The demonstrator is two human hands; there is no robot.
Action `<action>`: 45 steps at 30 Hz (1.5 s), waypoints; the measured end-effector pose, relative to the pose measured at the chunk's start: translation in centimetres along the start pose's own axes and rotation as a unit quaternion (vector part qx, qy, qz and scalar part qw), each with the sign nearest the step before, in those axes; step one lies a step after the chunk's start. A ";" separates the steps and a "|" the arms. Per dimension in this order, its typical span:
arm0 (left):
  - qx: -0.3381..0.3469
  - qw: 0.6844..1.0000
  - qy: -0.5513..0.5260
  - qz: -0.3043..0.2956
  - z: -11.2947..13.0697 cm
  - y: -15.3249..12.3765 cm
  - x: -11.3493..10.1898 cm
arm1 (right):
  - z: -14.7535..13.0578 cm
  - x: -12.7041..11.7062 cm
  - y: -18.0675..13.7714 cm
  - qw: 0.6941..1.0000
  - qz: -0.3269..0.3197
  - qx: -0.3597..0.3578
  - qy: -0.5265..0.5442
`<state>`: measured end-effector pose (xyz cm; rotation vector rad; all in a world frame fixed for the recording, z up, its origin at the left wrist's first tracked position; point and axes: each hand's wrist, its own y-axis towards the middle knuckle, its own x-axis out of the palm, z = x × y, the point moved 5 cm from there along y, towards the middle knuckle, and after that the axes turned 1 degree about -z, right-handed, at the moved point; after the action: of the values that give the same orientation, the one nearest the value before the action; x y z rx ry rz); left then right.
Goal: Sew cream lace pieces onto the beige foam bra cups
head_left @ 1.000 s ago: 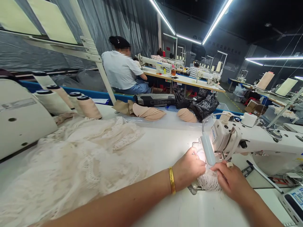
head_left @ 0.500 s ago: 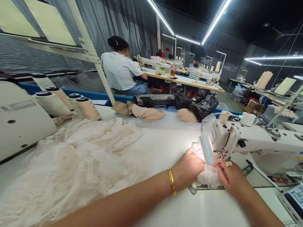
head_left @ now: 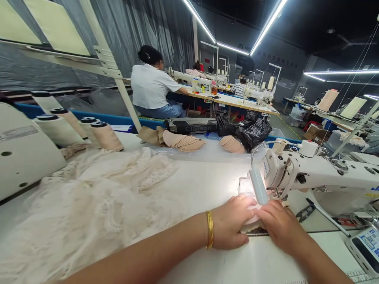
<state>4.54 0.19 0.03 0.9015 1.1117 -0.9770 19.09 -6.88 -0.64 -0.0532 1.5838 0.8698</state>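
Note:
A white sewing machine stands at the right, its small lamp shining on the needle area. Beneath the lamp lies a pale pink fabric piece, largely covered by my hands. My left hand, with a gold bangle at the wrist, rests flat on the left part of the fabric, thumb spread from the fingers. From the right, my right hand has its fingers closed on the fabric's edge near the presser foot. Fingertips of both hands nearly meet; the needle itself is hidden.
A heap of cream lace fabric spreads over the left of the table. Thread cones stand behind it. Stacked beige pads lie at the back. Thread snips rest beside the machine. A co-worker sits beyond.
My left hand has lowered and flattened from a raised, curled pose. The white fringed lace edge seen between my hands is now out of sight. The right hand has shifted slightly left.

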 end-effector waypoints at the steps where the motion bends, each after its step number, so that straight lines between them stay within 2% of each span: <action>1: 0.020 1.000 -0.001 -0.010 0.1 -0.3 -0.1 | 0.6 0.2 -0.1 1.000 0.001 0.008 -0.028; 3: 0.027 0.999 0.018 -0.007 0.0 -0.6 -0.6 | 1.6 0.3 -0.4 0.997 0.014 0.020 -0.077; 6: 0.017 0.997 0.072 0.035 0.1 -0.4 -0.9 | 2.2 -0.3 -0.7 0.993 0.041 0.031 -0.105; 10: 0.070 0.994 0.075 0.042 0.6 0.1 -0.2 | 0.8 -1.4 -0.5 0.995 0.068 -0.018 -0.063; 12: 0.070 0.994 0.070 0.054 0.2 0.2 0.1 | 0.1 -1.2 -0.3 0.999 0.038 -0.034 -0.018; 15: 0.058 0.991 0.076 0.096 -0.8 0.0 0.1 | 0.8 0.0 -0.1 0.999 -0.037 0.026 0.021; 17: 0.074 0.987 0.076 0.120 -1.1 0.0 0.1 | 1.5 0.7 -0.3 0.996 -0.058 0.059 0.029; 22: 0.121 0.981 0.072 0.134 -0.7 0.3 0.1 | 2.4 1.3 -1.0 0.996 -0.056 0.067 0.031; 29: 0.080 0.986 0.070 0.126 -1.0 0.4 0.2 | 3.3 2.1 -1.3 0.992 -0.083 0.097 0.015; 33: 0.074 0.984 0.076 0.145 -1.1 0.5 0.4 | 3.7 2.5 -1.4 0.989 -0.097 0.113 0.006; 42: 0.057 0.982 0.090 0.154 -0.8 0.8 1.0 | 3.2 1.7 -1.1 0.994 -0.050 0.095 -0.001; 45: 0.050 0.983 0.095 0.152 -0.6 0.7 1.1 | 3.1 0.7 -1.0 0.995 -0.014 0.096 -0.004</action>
<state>5.21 0.78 -1.07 1.2270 1.0508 -0.7088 21.97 -5.60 -1.63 0.0648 1.6490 0.6924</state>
